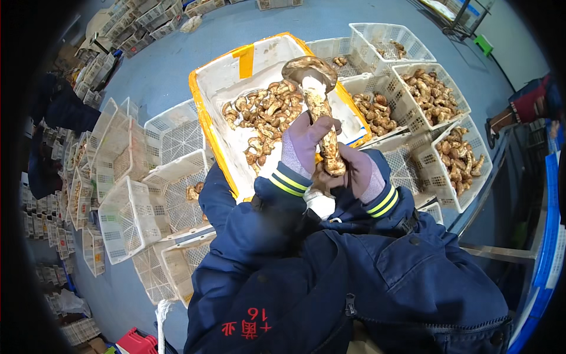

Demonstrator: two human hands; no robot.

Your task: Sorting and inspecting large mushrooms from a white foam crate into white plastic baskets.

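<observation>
A large mushroom point(318, 101) with a broad brown cap and a thick, mottled stem is held up before me, cap away from my body. My left hand point(305, 135), in a purple glove, wraps the middle of the stem. Around the lower end of the stem is my right hand point(356, 166), gloved alike, its fingers partly hidden. Beneath them tilts a white foam box point(212, 88) edged with orange tape. Many small brown mushrooms point(265, 110) lie inside it, on its white bottom.
Plastic crates of mushrooms point(431, 95) stand on the right, one more point(460, 163) nearer me. Mesh crates point(177, 128) spread to the left, one holding a few mushrooms point(193, 191). Other people show at the left point(66, 106) and right point(528, 104) edges. A red object point(136, 340) sits lower left.
</observation>
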